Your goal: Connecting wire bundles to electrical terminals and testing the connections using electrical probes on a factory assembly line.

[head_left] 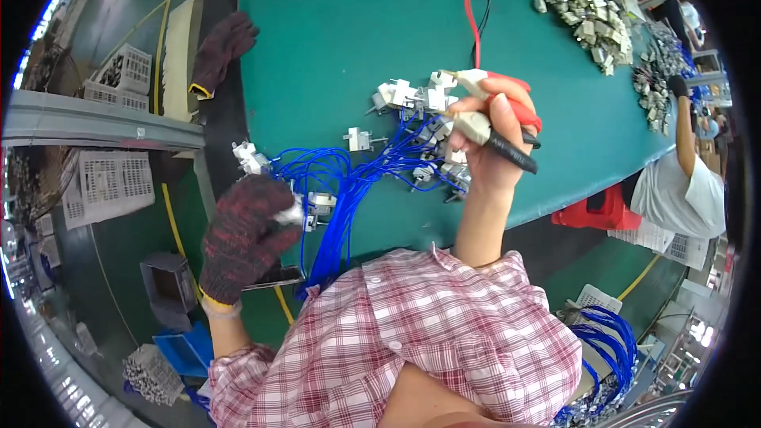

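Observation:
My left hand (247,234), in a dark red-and-black knit glove, curls at the table's near left with a blurred white plug-like piece (293,212) between thumb and fingers. My bare right hand (495,131) is closed around two pen-like test probes, a red one (514,95) and a black one (511,152), both with cream front ends. Their tips reach over a cluster of white plugs (403,93) with metal pins. A bundle of blue wires (341,218) runs from the plugs to the table's near edge. One plug (358,139) lies apart, left of the cluster.
The green table mat (317,55) carries a loose dark glove (226,47) at its left edge. A red cable (470,8) crosses the far side. Piled metal-and-white parts (583,12) fill the far right corner. Another person's arm (684,127) comes in at the right, near a red stool (598,210).

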### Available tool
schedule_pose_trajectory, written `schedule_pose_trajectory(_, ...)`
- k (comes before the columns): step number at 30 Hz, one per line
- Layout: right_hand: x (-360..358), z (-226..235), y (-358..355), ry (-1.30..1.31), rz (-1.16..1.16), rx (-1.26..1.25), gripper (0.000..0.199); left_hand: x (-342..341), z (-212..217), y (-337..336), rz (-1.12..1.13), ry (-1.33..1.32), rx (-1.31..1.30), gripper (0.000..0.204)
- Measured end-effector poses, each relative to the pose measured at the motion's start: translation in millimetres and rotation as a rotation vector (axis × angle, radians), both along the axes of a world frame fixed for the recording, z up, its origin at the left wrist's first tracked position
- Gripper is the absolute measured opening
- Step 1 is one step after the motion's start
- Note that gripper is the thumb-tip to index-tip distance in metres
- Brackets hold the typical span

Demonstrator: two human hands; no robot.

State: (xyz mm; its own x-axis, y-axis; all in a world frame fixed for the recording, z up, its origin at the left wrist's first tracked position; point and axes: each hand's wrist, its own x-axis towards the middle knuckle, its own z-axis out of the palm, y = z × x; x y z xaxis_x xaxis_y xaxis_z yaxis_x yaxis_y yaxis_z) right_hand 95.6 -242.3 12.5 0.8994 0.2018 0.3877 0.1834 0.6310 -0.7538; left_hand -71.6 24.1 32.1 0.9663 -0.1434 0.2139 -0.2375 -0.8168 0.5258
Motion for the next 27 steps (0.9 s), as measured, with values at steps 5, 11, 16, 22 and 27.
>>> schedule_pose_trajectory(5,-0.1,-26.3,9.3,0.143,-0.097,-0.094,0.021,22.9,13.3,5.6,0.076,0.119,-0.186,0.025)
schedule_pose_trajectory(11,-14.4,-25.9,21.0,0.191,-0.039,-0.172,0.020,143.7,-35.7,-13.4,-0.343,0.525,0.282,0.049)
schedule_pose_trajectory(16,-10.9,-34.2,26.6,0.205,-0.057,-0.173,0.019,163.4,-60.7,-38.0,-0.437,0.515,0.453,0.057)
schedule_pose_trajectory(22,-1.4,-55.6,48.9,-0.009,-0.076,-0.777,0.016,139.3,-41.2,-8.5,-0.186,0.246,0.215,0.050)
schedule_pose_trajectory(27,1.2,-65.2,50.1,-0.012,-0.095,-0.872,0.013,97.3,-28.7,-3.2,-0.122,0.074,-0.079,0.049)
